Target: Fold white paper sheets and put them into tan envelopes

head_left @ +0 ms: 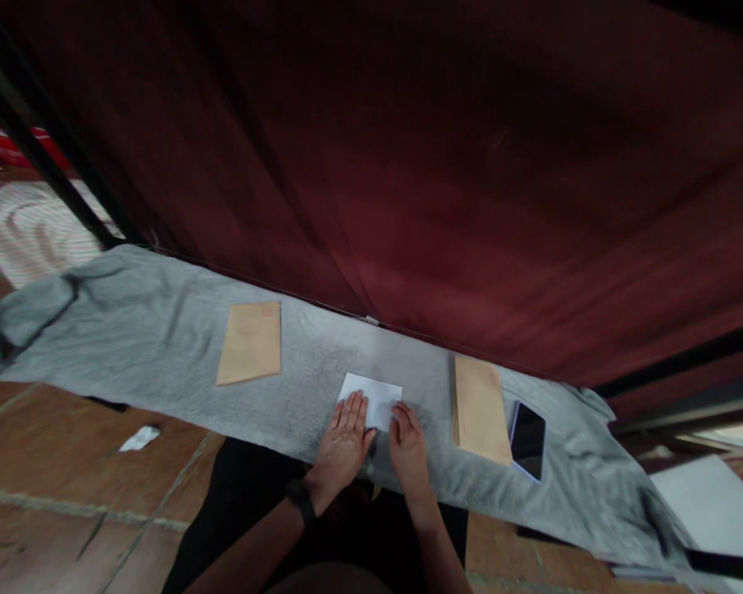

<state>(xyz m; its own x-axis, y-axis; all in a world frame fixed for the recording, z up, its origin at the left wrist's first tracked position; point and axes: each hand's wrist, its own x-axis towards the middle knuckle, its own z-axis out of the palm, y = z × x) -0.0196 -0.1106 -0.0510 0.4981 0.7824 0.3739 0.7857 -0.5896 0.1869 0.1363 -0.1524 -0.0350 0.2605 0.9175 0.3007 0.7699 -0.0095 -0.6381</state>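
A small white sheet of paper [379, 399], perhaps folded, lies on a grey cloth in front of me. My left hand [343, 441] rests flat on its left part, fingers stretched out and pressing it down. At the paper's right edge is my right hand [407, 445], its fingers curled together against that edge; the exact grip is hard to make out. To the left lies a single brown envelope [251, 342]. Right of my hands sits a small stack of brown envelopes [481, 408], and a phone [527, 440] with a dark screen is beside it.
The grey cloth [161, 346] covers a long, narrow surface. A dark red curtain [371, 165] hangs along its far side between dark metal bars. A crumpled white scrap [139, 438] lies on the tiled floor [49, 470]. Striped fabric [37, 231] is at far left.
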